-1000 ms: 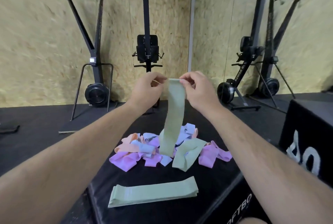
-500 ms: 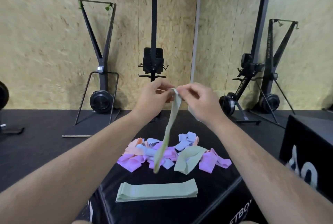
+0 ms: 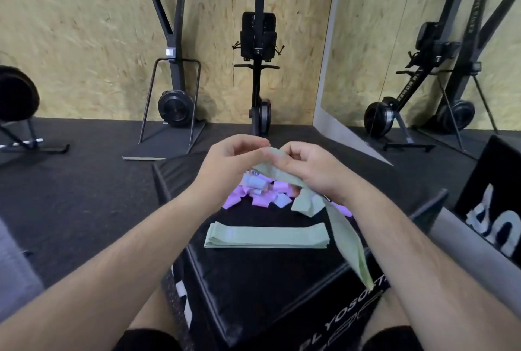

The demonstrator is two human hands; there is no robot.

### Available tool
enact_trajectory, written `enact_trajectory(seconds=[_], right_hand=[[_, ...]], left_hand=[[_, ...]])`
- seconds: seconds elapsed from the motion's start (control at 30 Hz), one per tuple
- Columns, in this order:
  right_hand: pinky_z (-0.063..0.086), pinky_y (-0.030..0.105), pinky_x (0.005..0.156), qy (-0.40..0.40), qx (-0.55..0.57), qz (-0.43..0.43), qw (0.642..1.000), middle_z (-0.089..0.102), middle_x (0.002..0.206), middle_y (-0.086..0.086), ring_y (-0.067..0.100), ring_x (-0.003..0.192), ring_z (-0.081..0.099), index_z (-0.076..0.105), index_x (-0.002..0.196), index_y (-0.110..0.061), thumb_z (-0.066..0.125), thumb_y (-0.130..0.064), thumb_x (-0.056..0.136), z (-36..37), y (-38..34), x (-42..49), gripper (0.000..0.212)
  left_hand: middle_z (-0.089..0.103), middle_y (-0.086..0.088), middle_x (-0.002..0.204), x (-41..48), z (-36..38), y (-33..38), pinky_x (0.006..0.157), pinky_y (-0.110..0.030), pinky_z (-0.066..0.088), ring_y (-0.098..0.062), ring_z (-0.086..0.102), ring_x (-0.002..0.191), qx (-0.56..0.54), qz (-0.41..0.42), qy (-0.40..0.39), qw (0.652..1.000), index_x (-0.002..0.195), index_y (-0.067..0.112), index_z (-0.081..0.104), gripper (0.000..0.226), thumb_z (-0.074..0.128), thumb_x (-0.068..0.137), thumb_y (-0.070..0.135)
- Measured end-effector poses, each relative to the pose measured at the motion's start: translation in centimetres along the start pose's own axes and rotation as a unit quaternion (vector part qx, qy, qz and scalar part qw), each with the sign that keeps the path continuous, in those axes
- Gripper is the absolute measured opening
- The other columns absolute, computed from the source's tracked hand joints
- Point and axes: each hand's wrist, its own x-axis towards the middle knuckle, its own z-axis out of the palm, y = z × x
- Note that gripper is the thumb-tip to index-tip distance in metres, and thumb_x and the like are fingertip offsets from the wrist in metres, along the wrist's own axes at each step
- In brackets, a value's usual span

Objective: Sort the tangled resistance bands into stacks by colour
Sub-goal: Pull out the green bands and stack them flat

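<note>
You have free room on the bare box top (image 3: 253,280) in front of the green stack (image 3: 266,236). The tangled pile (image 3: 262,194) blocks behind it, and the dangling band (image 3: 345,238) blocks the right.

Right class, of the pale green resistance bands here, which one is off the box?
The long pale green band held by the left hand and right hand, dangling. The flat green stack and crumpled green band lie on the black padded box.
</note>
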Motion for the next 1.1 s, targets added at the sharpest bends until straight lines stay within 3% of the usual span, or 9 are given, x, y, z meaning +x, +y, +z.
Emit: enact_trajectory(seconds=[0.13, 0.2, 0.3, 0.5, 0.6, 0.67, 0.77, 0.97, 1.1], right_hand=[[0.03, 0.015, 0.052, -0.053, -0.099, 0.041, 0.993, 0.038, 0.062, -0.012, 0.003, 0.054, 0.035, 0.063, 0.093, -0.005, 0.063, -0.044, 0.098, 2.1, 4.0, 0.9, 0.039], [0.029, 0.019, 0.053, -0.086, -0.121, 0.078, 0.986, 0.038, 0.061, -0.014, 0.003, 0.053, 0.036, 0.064, 0.092, -0.007, 0.063, -0.049, 0.097, 3.1, 6.2, 1.8, 0.041], [0.033, 0.019, 0.057, -0.128, -0.135, 0.115, 0.976, 0.047, 0.062, -0.017, 0.002, 0.055, 0.042, 0.067, 0.087, -0.016, 0.065, -0.05, 0.095, 4.5, 9.0, 3.0, 0.035], [0.044, 0.025, 0.073, -0.167, -0.135, 0.144, 0.966, 0.063, 0.072, -0.015, 0.004, 0.069, 0.055, 0.074, 0.091, -0.023, 0.068, -0.05, 0.092, 6.3, 13.5, 5.6, 0.027], [0.043, 0.027, 0.063, -0.156, -0.109, 0.143, 0.971, 0.056, 0.068, -0.002, 0.013, 0.06, 0.051, 0.072, 0.094, -0.015, 0.07, -0.049, 0.091, 6.9, 14.3, 6.8, 0.034], [0.041, 0.026, 0.055, -0.149, -0.096, 0.149, 0.973, 0.047, 0.059, -0.004, 0.015, 0.053, 0.045, 0.07, 0.094, -0.011, 0.07, -0.046, 0.092, 7.4, 14.6, 7.6, 0.035], [0.04, 0.028, 0.056, -0.158, -0.105, 0.151, 0.97, 0.041, 0.05, -0.011, 0.013, 0.049, 0.041, 0.069, 0.093, -0.013, 0.071, -0.043, 0.092, 8.3, 15.4, 8.5, 0.03], [0.041, 0.028, 0.053, -0.18, -0.13, 0.155, 0.963, 0.045, 0.048, -0.012, 0.013, 0.048, 0.043, 0.066, 0.091, -0.016, 0.073, -0.039, 0.091, 9.3, 16.7, 9.8, 0.023], [0.037, 0.024, 0.051, -0.19, -0.167, 0.15, 0.956, 0.051, 0.049, -0.013, 0.006, 0.044, 0.043, 0.066, 0.088, -0.022, 0.075, -0.041, 0.087, 9.7, 17.2, 10.1, 0.021]], left_hand=[[0.075, 0.004, 0.112, -1.5, -0.7, -5.6, 0.101, -0.048, 0.05, -0.014, 0.065, 0.115, 0.022, -0.046, 0.018, 0.999, 0.102, 0.029, 0.079, 0.02, 0.08, 0.082, 0.026], [0.076, 0.001, 0.107, -2.1, -0.9, -8.2, 0.095, -0.044, 0.052, -0.008, 0.064, 0.099, 0.042, -0.066, 0.041, 0.996, 0.1, 0.032, 0.079, 0.018, 0.08, 0.083, 0.025], [0.068, -0.001, 0.078, -2.7, -1.3, -11.2, 0.077, -0.032, 0.048, -0.011, 0.056, 0.073, 0.067, -0.098, 0.066, 0.991, 0.094, 0.032, 0.078, 0.016, 0.081, 0.083, 0.021], [0.066, 0.004, 0.076, -2.3, -3.2, -15.4, 0.069, -0.026, 0.043, -0.008, 0.054, 0.07, 0.092, -0.154, 0.083, 0.98, 0.09, 0.03, 0.076, 0.017, 0.082, 0.081, 0.017], [0.073, 0.002, 0.083, -1.0, -4.6, -16.0, 0.078, -0.029, 0.051, -0.009, 0.061, 0.074, 0.091, -0.167, 0.103, 0.976, 0.092, 0.023, 0.077, 0.015, 0.083, 0.081, 0.014], [0.077, 0.001, 0.088, -0.3, -5.3, -16.5, 0.088, -0.033, 0.055, -0.009, 0.067, 0.079, 0.098, -0.175, 0.106, 0.974, 0.09, 0.022, 0.078, 0.013, 0.083, 0.08, 0.014], [0.078, 0.003, 0.088, 0.3, -6.0, -17.4, 0.091, -0.035, 0.057, -0.008, 0.069, 0.081, 0.121, -0.186, 0.103, 0.97, 0.09, 0.022, 0.079, 0.013, 0.082, 0.081, 0.013], [0.075, 0.003, 0.079, 0.4, -6.4, -19.0, 0.07, -0.027, 0.051, -0.005, 0.06, 0.067, 0.19, -0.193, 0.086, 0.959, 0.089, 0.026, 0.078, 0.012, 0.079, 0.084, 0.016], [0.067, 0.015, 0.067, 0.2, -6.1, -19.7, 0.062, -0.009, 0.042, 0.005, 0.055, 0.059, 0.249, -0.187, 0.067, 0.948, 0.09, 0.026, 0.078, 0.01, 0.078, 0.085, 0.017]])
